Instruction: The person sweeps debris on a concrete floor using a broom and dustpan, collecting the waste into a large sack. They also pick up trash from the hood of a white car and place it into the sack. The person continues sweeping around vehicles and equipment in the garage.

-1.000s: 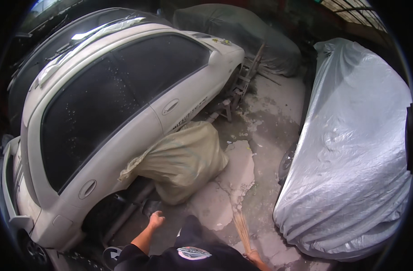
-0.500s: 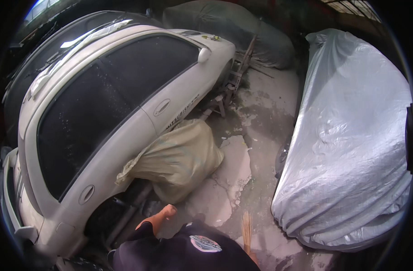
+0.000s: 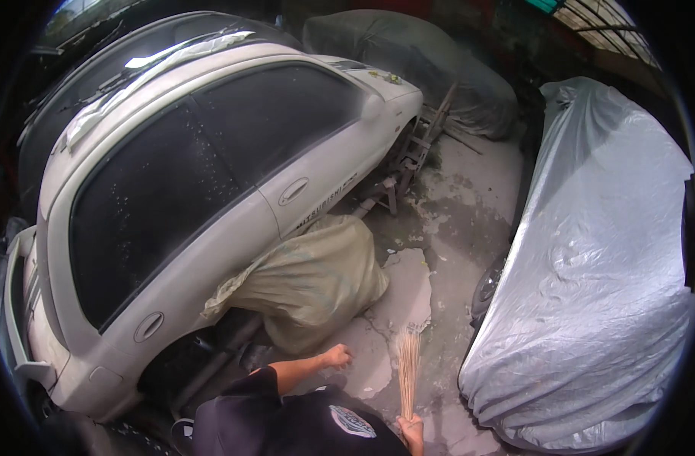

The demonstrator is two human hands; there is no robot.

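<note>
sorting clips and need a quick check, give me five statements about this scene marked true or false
1. The right hand grips a stick broom. True.
2. The left hand holds a second broom. False: no broom shows in the left hand.
3. The tan sack stands beside the white car. True.
4. The large cover at the right of the picture is red. False: the large cover is silver.
5. The floor is patchy and worn in places. True.
</note>
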